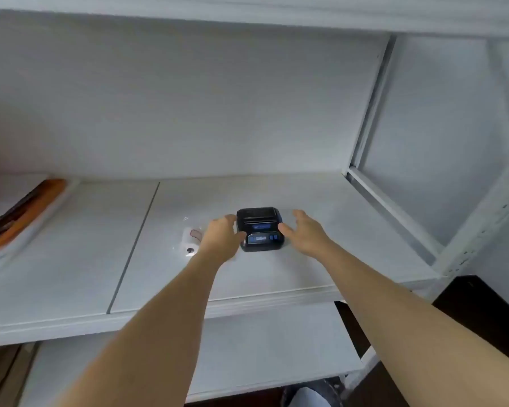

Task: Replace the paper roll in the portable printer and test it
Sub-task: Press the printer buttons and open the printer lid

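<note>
A small black portable printer [259,229] with a blue-lit display lies flat on the white shelf [321,259], its lid closed. My left hand [221,237] is at its left side, fingers spread and touching or almost touching the casing. My right hand [303,232] hovers just off its right side, fingers apart, holding nothing. A white paper roll [190,240] in clear wrap lies on the shelf just left of my left hand, partly hidden by the wrist.
An orange and dark bundle [21,212] rests on white cloth at the shelf's far left. A seam [135,245] splits the shelf boards. White metal uprights [373,113] frame the right side. A lower shelf [262,348] sits beneath.
</note>
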